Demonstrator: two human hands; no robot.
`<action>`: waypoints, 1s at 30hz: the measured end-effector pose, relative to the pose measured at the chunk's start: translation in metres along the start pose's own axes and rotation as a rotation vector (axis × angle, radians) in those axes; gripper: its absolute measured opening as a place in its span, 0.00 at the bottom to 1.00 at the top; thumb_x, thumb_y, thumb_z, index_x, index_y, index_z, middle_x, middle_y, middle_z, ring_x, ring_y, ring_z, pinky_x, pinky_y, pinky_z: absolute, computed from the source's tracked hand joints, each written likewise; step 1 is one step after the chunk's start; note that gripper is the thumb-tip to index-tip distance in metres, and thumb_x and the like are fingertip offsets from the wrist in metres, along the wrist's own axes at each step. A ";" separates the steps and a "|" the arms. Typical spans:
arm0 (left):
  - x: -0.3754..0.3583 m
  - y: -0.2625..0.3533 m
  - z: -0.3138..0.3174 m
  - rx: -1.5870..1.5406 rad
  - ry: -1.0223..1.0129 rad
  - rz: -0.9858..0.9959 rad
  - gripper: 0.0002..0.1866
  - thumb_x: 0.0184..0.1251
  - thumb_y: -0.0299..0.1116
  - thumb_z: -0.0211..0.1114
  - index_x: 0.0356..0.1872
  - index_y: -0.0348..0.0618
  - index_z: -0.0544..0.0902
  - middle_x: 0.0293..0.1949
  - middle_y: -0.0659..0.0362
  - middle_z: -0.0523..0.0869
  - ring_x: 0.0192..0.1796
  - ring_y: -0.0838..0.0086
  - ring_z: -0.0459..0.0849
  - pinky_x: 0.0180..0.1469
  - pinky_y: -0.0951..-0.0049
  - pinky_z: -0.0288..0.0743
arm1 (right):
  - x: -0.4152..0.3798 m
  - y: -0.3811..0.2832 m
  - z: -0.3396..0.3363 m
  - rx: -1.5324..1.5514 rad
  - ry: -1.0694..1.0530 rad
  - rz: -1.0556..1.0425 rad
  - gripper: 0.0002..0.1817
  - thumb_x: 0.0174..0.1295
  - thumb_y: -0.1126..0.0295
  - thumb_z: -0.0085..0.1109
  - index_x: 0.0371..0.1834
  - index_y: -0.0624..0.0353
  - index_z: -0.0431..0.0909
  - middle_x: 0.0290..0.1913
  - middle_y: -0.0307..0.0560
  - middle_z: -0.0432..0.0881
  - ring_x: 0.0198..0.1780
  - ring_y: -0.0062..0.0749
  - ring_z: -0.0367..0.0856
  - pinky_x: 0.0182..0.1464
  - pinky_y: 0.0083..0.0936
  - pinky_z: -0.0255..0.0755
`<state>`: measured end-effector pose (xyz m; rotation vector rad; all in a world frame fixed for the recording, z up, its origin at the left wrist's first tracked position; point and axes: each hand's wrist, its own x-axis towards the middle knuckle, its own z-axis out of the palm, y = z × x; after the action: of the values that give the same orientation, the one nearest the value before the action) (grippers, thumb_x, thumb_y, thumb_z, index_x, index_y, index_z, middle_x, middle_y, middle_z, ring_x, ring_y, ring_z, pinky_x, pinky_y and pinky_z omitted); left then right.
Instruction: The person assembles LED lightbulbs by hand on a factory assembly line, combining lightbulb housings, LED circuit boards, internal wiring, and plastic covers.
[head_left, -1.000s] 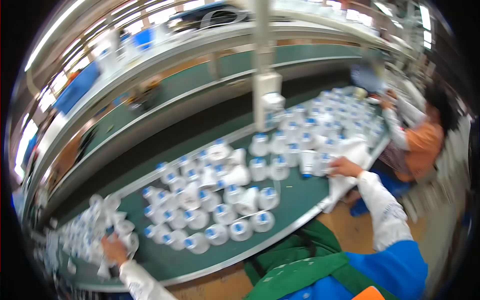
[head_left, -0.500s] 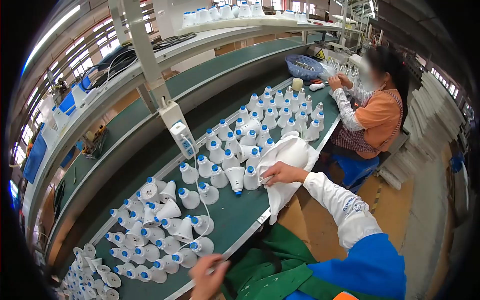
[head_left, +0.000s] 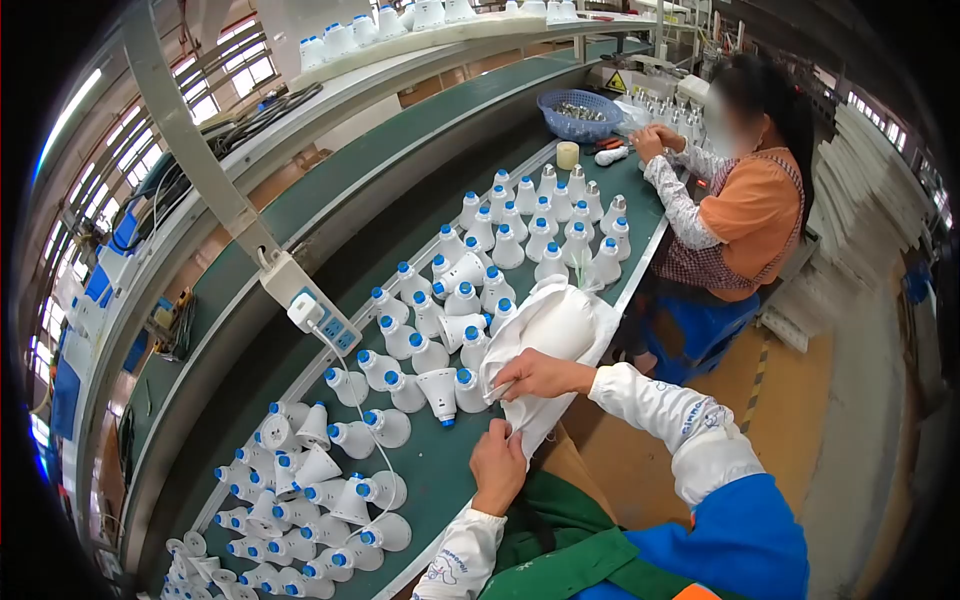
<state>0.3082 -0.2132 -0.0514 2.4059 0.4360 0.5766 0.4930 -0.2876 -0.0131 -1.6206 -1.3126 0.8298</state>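
A white cloth (head_left: pixel 555 318), bunched over a rounded shape, lies at the bench's near edge. With fingers pinched, my right hand (head_left: pixel 545 376) grips its left border. Just below, my left hand (head_left: pixel 498 468) has its fingertips closed on a lower fold of the same cloth. What lies under the cloth is hidden. Left of my hands, a white bulb housing with a blue cap (head_left: pixel 437 392) tilts cap-down toward me. Another housing (head_left: pixel 469 390) stands upright beside the cloth.
Many similar housings cover the green bench (head_left: pixel 440 480), some lying in a heap (head_left: pixel 290 500) at lower left. A power strip (head_left: pixel 310 300) hangs with a white cord across the bench. Beyond are a blue basket (head_left: pixel 578 116) and a seated co-worker (head_left: pixel 750 215).
My left hand has risen from the bench's lower edge to the cloth and closed on it. My right hand stays on the cloth. The camera view has shifted.
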 end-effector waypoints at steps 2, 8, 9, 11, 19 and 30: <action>0.003 -0.007 -0.002 -0.489 -0.073 -0.193 0.08 0.59 0.27 0.64 0.33 0.43 0.73 0.23 0.64 0.74 0.24 0.77 0.70 0.27 0.76 0.62 | 0.001 0.000 0.001 0.024 0.020 -0.009 0.12 0.51 0.77 0.62 0.41 0.63 0.81 0.32 0.44 0.84 0.34 0.23 0.78 0.40 0.22 0.70; 0.010 0.000 -0.034 -1.316 -0.029 -0.599 0.08 0.62 0.21 0.61 0.33 0.44 0.71 0.26 0.70 0.70 0.27 0.89 0.67 0.30 0.86 0.60 | 0.003 -0.026 0.006 0.177 0.048 -0.019 0.10 0.53 0.77 0.60 0.39 0.64 0.81 0.30 0.41 0.83 0.34 0.18 0.78 0.39 0.18 0.70; 0.005 -0.001 -0.037 -1.295 -0.041 -0.562 0.08 0.62 0.21 0.61 0.33 0.44 0.71 0.26 0.70 0.70 0.28 0.88 0.67 0.31 0.86 0.60 | 0.004 -0.029 0.006 0.233 0.027 -0.036 0.10 0.54 0.77 0.59 0.40 0.64 0.81 0.30 0.40 0.83 0.34 0.18 0.78 0.39 0.18 0.70; -0.004 -0.002 -0.046 -1.273 -0.059 -0.529 0.08 0.62 0.21 0.60 0.33 0.44 0.70 0.26 0.70 0.70 0.28 0.88 0.67 0.32 0.85 0.61 | 0.003 -0.032 0.012 0.290 0.019 -0.001 0.10 0.54 0.77 0.59 0.40 0.65 0.81 0.30 0.39 0.83 0.34 0.17 0.77 0.39 0.18 0.70; -0.042 -0.015 -0.095 -1.179 0.039 -0.585 0.09 0.59 0.18 0.60 0.34 0.44 0.69 0.27 0.67 0.72 0.29 0.86 0.70 0.34 0.85 0.63 | 0.010 -0.043 0.062 0.244 -0.062 -0.154 0.12 0.51 0.76 0.61 0.40 0.63 0.81 0.35 0.49 0.83 0.38 0.37 0.79 0.42 0.27 0.71; -0.100 -0.048 -0.144 -0.818 -0.004 -0.686 0.10 0.58 0.21 0.61 0.32 0.43 0.68 0.27 0.65 0.73 0.27 0.84 0.72 0.31 0.84 0.66 | 0.018 -0.060 0.126 0.136 -0.141 -0.355 0.07 0.52 0.71 0.60 0.35 0.58 0.80 0.31 0.46 0.80 0.36 0.43 0.77 0.42 0.34 0.68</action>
<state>0.1438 -0.1495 -0.0092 1.3614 0.7908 0.3334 0.3610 -0.2395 -0.0082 -1.1945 -1.5511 0.8045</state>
